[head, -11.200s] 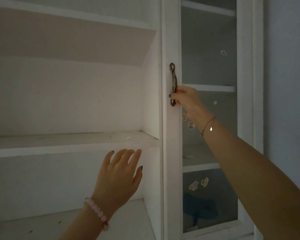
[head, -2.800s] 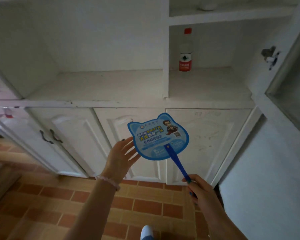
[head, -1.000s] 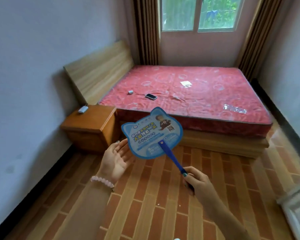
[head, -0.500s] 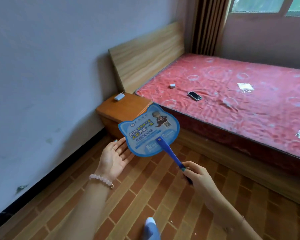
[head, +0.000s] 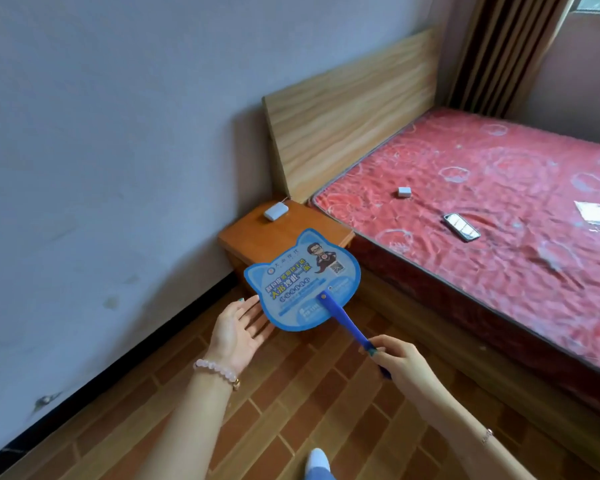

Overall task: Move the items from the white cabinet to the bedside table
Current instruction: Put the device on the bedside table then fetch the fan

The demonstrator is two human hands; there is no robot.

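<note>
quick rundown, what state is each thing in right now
fan: held in the air, not yet on the bedside table
right hand: closed on the fan's handle
left hand: open, palm up under the fan's edge
bedside table: small white box on top
phone: lying on the bed

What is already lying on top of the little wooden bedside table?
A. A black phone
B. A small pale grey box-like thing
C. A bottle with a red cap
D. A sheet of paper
B: a small pale grey box lies near the back of the bedside table; the phone lies on the bed.
</note>
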